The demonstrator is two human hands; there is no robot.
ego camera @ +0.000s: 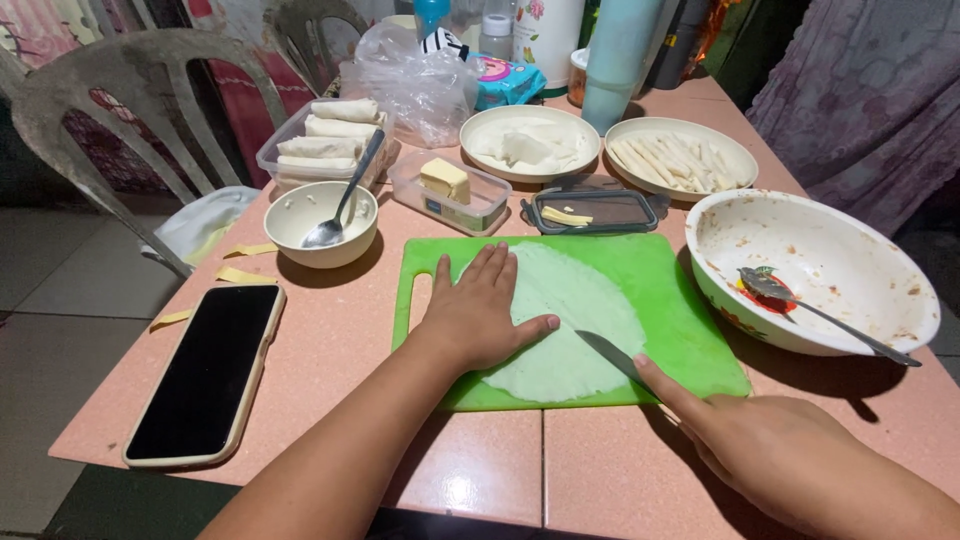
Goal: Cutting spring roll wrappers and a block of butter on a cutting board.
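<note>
The pale round wrapper [570, 325] lay flat on the green cutting board [670, 290], filling most of the board's middle and reaching its near edge. The left hand [475, 310] rested on the wrapper's left part, palm down, fingers spread and flat, thumb stretched to the right across the sheet. The right hand [770, 445] came in from the table's near right corner, closed around a knife [612, 357] with the forefinger laid along its back; the blade lay on the wrapper's right near part, its tip pointing toward the left thumb and stopping just short of it.

The board sat at the middle of the pink table [340, 340]. Just beside its right edge stood a large white bowl [850, 240] with a spoon [820, 312] in it. At the table's left near edge lay a dark phone [207, 372]. Beyond the board's far left corner stood a small cream bowl [300, 225] holding another spoon, and behind that a clear container of rolled wrappers [325, 140].
</note>
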